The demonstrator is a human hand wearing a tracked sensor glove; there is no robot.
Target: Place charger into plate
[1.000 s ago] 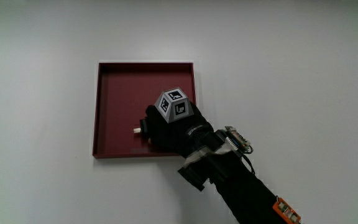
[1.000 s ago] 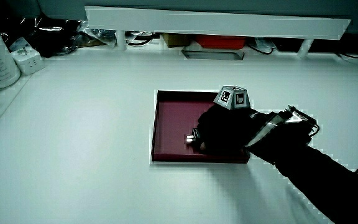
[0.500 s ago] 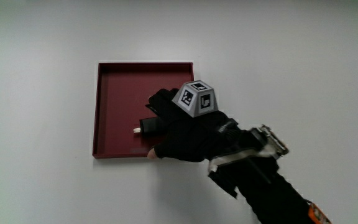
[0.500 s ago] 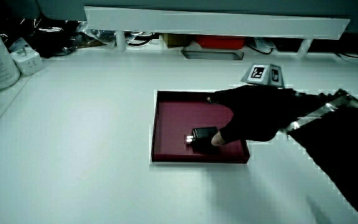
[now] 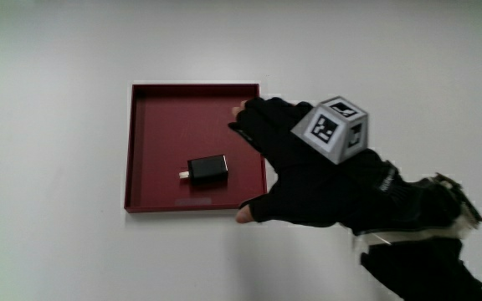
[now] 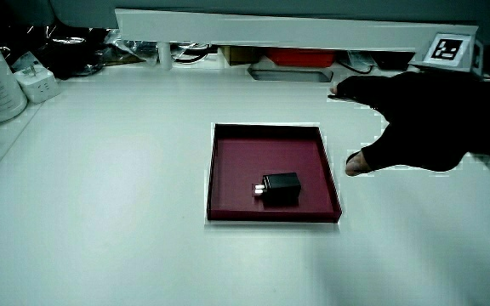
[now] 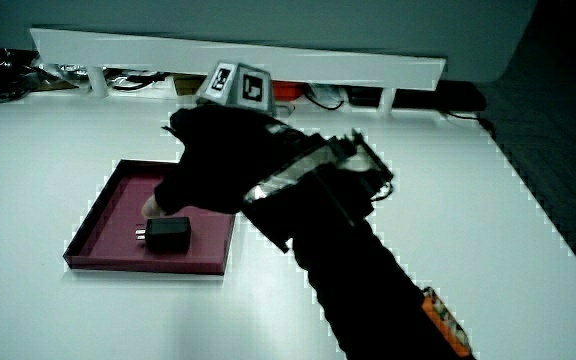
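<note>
Charger (image 5: 207, 169): black, lying flat inside the plate (image 5: 153, 113), in the part nearer the person, prongs pointing away from the hand. Plate: dark red, square, on the white table (image 5: 48, 125). Hand (image 5: 308, 176): raised beside the plate, fingers loosely spread, holding nothing, apart from the charger.

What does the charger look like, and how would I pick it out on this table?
Start at the square dark red plate lying flat on the white table. The charger is the only thing inside it: a small black block, lying in the part nearer the person. It has short pale prongs at one end, and the gloved hand hovers beside the plate, not touching it.
</note>
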